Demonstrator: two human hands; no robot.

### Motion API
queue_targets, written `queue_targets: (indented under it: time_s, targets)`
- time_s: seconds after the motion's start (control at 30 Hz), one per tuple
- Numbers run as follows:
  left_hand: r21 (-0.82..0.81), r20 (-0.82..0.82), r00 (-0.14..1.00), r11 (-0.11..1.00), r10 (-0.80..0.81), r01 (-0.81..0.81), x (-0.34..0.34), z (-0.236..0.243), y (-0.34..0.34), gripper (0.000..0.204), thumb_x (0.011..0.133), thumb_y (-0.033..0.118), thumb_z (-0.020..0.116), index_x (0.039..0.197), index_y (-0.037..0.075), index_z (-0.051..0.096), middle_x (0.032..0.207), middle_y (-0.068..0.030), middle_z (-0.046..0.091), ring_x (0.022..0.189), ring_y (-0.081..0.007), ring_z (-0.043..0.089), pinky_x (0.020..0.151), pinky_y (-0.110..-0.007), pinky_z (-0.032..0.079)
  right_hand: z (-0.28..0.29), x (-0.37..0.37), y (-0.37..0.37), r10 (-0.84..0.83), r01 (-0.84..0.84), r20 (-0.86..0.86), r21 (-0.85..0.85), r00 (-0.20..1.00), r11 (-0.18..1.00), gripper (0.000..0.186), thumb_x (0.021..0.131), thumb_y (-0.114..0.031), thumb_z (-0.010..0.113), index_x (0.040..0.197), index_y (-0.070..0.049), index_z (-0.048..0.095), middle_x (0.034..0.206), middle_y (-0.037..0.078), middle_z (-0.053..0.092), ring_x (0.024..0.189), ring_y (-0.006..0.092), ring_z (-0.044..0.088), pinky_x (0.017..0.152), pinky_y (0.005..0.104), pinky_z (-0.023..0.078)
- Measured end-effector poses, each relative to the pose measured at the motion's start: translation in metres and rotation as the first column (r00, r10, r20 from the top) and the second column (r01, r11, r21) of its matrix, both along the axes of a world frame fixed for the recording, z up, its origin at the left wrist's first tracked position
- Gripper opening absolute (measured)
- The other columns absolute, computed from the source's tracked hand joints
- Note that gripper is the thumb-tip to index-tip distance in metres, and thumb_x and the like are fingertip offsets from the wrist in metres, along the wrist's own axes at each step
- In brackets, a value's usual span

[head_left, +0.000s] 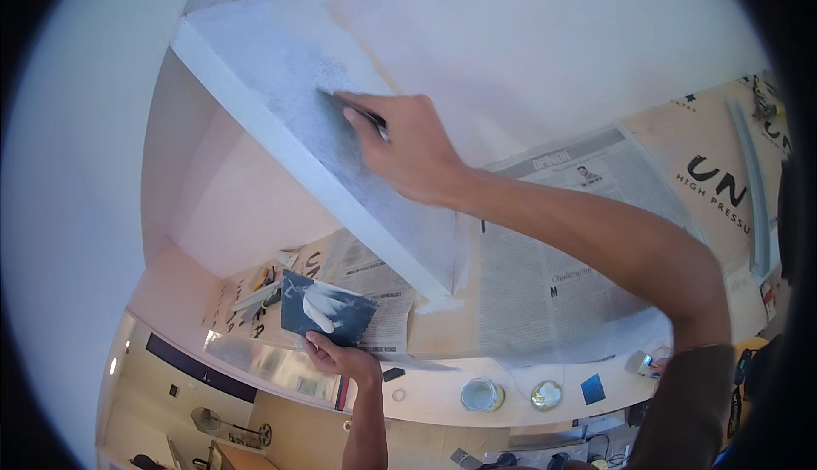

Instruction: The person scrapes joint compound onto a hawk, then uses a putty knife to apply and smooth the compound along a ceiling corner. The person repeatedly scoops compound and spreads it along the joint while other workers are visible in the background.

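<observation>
My right hand (414, 148) is closed around a putty knife (368, 114). Its blade lies against the face of a white panel (264, 40) that slants across the upper middle, with a smeared greyish patch by the blade. Lower down, my left hand (339, 355) grips the bottom edge of a dark blue flat board (353, 323). A lump of white paste (317, 308) is spread on that board. The two hands are well apart, the left one below the panel's lower end.
Newspaper sheets (545, 249) cover the surface beside the panel, over printed brown sheeting (672, 138). An open tub (482, 394), a round lid or tin (546, 395) and a blue square plate (593, 389) stand along the near ledge. A grey strip (753, 189) lies far right.
</observation>
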State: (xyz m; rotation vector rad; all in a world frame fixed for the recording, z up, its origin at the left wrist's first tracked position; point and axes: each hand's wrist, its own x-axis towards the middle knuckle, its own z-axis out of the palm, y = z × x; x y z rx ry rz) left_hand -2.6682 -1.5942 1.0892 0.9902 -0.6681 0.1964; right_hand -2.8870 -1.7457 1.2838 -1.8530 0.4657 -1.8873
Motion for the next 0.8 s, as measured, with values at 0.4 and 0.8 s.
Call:
queue_targets:
  time_s: [0.4,0.8]
  targets:
    - [-0.144,-0.007,0.963,0.953,-0.270,0.266,0.011,0.002,0.008,0.044,0.108,0.033,0.049,0.125,-0.007,0.053,0.118,-0.0138,0.060,0.103,-0.0192,0.055,0.095,-0.033,0.044,-0.061,-0.105,0.124,0.399,-0.469,0.247,0.425,0.883,0.774,0.039,0.105,-0.031,0.052,0.125,0.000,0.065,0.112,0.010,0.068,0.103,0.0176,0.065,0.092,0.0330,0.056]
    - [-0.109,-0.450,0.014,0.071,-0.893,0.991,-0.012,-0.016,0.170,0.035,0.103,0.018,0.054,0.126,-0.009,0.058,0.109,-0.0115,0.070,0.092,-0.0122,0.068,0.082,-0.026,0.055,-0.172,-0.028,0.271,-0.052,-0.201,-0.420,-0.534,0.906,0.821,0.024,0.087,-0.004,0.072,0.111,-0.004,0.074,0.113,0.015,0.074,0.114,0.0306,0.068,0.104,0.0451,0.051]
